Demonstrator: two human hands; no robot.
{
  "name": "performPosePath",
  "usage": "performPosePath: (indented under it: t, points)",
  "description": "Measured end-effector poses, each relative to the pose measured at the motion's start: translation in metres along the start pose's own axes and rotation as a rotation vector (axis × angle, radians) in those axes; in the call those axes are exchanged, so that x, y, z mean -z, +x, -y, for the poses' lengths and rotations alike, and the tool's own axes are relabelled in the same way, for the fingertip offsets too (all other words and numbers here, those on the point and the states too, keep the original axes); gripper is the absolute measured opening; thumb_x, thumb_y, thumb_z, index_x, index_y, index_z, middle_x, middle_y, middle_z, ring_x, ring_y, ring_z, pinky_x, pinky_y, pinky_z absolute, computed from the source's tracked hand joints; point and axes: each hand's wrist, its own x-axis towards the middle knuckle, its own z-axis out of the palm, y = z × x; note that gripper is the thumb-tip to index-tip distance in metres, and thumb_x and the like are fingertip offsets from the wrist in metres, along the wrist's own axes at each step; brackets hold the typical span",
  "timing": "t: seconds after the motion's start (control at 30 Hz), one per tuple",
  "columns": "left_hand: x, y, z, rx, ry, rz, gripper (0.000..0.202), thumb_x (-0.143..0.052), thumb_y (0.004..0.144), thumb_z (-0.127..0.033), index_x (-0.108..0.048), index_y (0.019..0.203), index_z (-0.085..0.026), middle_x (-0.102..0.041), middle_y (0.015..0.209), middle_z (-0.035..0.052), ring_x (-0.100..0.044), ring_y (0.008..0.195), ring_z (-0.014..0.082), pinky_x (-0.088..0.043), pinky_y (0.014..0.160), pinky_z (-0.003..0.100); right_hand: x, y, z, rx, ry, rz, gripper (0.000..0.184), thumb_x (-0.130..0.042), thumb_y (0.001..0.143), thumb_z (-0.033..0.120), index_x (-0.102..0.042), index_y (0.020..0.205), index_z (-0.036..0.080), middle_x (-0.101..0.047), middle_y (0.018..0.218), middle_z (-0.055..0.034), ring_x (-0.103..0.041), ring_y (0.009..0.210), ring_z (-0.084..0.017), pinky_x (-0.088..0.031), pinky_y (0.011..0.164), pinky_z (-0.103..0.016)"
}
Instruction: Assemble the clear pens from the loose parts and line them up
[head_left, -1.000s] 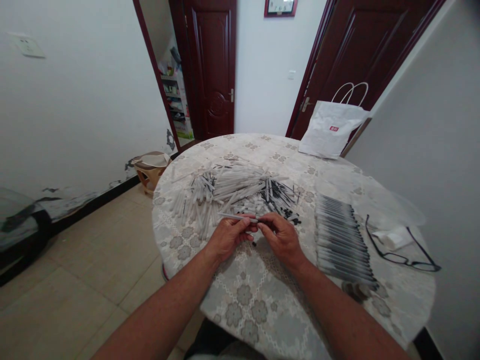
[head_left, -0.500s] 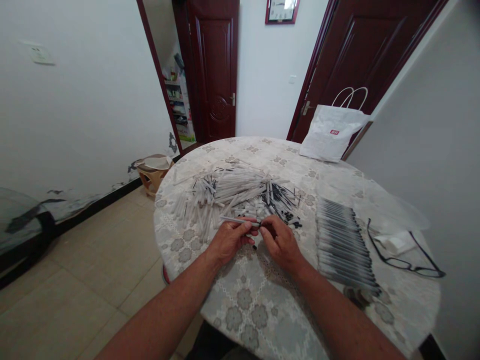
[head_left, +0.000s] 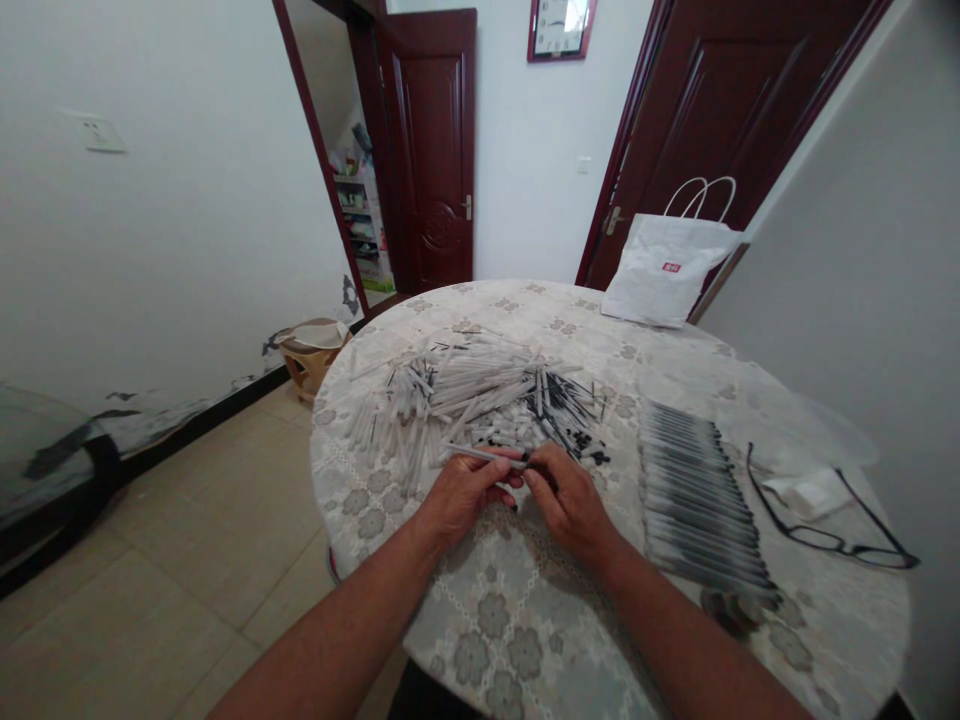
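Observation:
My left hand is closed on a slim whitish pen barrel, which points out to the left. At the barrel's right end my right hand pinches a small dark end piece, mostly hidden by the fingers. Below my left fingertips shows another small black piece. Just beyond my hands lies a loose heap of white pen barrels. Dark thin pen parts and small black caps are on its right side. To the right, pens lie side by side in a long row.
A patterned cloth covers the round table. Black-framed glasses and a folded white tissue lie at the right, near clear plastic film. A white paper bag stands at the back right. A stool is beyond the left edge.
The camera view has shifted slightly. Both hands stay together at the barrel's right end, with only a small movement of the fingers.

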Motion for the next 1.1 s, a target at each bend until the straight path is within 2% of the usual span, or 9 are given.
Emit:
performPosePath:
  t: [0.13,0.33,0.47,0.57,0.67,0.83,1.0,1.1]
  points:
    - [-0.0028,-0.0008,-0.0011,0.026,0.015,-0.006,0.036,-0.083,0.079,-0.038,-0.078,0.101,-0.01,-0.075,0.089,0.0131,-0.069,0.079,0.0204,-0.059,0.062,0.029,0.0014,-0.0009,-0.0041,-0.003,0.001,0.045,0.032,-0.039,0.106,0.031,-0.055,0.079,0.022,-0.057,0.075,-0.0016,-0.055,0.071,-0.017,-0.041,0.067,-0.028]
    - [-0.0025,0.0014,-0.0017,0.015,-0.007,-0.028,0.039,-0.084,0.077,-0.04,-0.078,0.102,-0.011,-0.075,0.088,0.0122,-0.069,0.078,0.0195,-0.059,0.06,0.028,0.0015,-0.0032,-0.0053,-0.037,0.043,-0.014,0.01,-0.054,0.1,0.03,-0.058,0.103,0.021,-0.061,0.088,-0.0025,-0.057,0.075,-0.017,-0.044,0.071,-0.03]
    - [-0.0007,0.0023,-0.0004,0.01,-0.009,-0.025,0.038,-0.083,0.078,-0.039,-0.078,0.103,-0.011,-0.075,0.087,0.0122,-0.069,0.079,0.0197,-0.059,0.061,0.028,-0.0009,-0.0027,-0.0056,0.023,0.014,-0.016,0.012,-0.048,0.101,0.025,-0.057,0.094,0.022,-0.059,0.088,-0.0034,-0.058,0.082,-0.018,-0.044,0.076,-0.031]
    - [0.0003,0.0025,0.0007,0.006,-0.012,-0.015,0.035,-0.082,0.08,-0.037,-0.078,0.103,-0.011,-0.075,0.089,0.0121,-0.069,0.08,0.0191,-0.059,0.061,0.027,-0.0025,-0.0027,-0.0066,-0.003,0.031,-0.026,0.007,-0.053,0.099,0.026,-0.057,0.102,0.022,-0.061,0.09,-0.0032,-0.058,0.079,-0.018,-0.045,0.075,-0.031]
    - [0.0003,0.0026,0.0015,0.007,-0.004,-0.013,0.035,-0.082,0.08,-0.037,-0.078,0.103,-0.011,-0.074,0.09,0.0121,-0.069,0.08,0.019,-0.059,0.061,0.027,-0.0026,-0.0023,-0.0068,0.002,0.026,-0.02,0.009,-0.052,0.1,0.027,-0.058,0.105,0.022,-0.062,0.092,-0.0039,-0.059,0.081,-0.018,-0.046,0.075,-0.031]
    - [-0.0006,0.0025,0.002,0.023,0.01,-0.006,0.037,-0.084,0.078,-0.038,-0.078,0.103,-0.01,-0.073,0.09,0.0124,-0.068,0.079,0.0185,-0.06,0.061,0.028,-0.0018,-0.0026,-0.0079,0.012,0.03,0.028,0.027,-0.042,0.106,0.029,-0.057,0.084,0.022,-0.058,0.08,-0.0016,-0.057,0.076,-0.017,-0.042,0.071,-0.03]
    - [-0.0005,0.0027,0.0016,0.015,0.004,-0.025,0.036,-0.084,0.079,-0.037,-0.078,0.103,-0.01,-0.073,0.089,0.0116,-0.067,0.077,0.0178,-0.06,0.06,0.028,-0.0014,-0.0046,-0.0069,-0.049,0.062,-0.015,0.012,-0.053,0.101,0.031,-0.058,0.105,0.021,-0.061,0.087,-0.0017,-0.058,0.076,-0.017,-0.043,0.071,-0.03]
    - [0.0,0.0029,0.0021,0.014,0.011,-0.018,0.036,-0.083,0.079,-0.037,-0.078,0.103,-0.011,-0.073,0.087,0.0109,-0.067,0.076,0.0176,-0.059,0.06,0.027,-0.0013,-0.0037,-0.0058,-0.017,0.037,-0.014,0.011,-0.05,0.102,0.028,-0.059,0.101,0.022,-0.06,0.089,-0.0026,-0.058,0.081,-0.018,-0.043,0.074,-0.03]
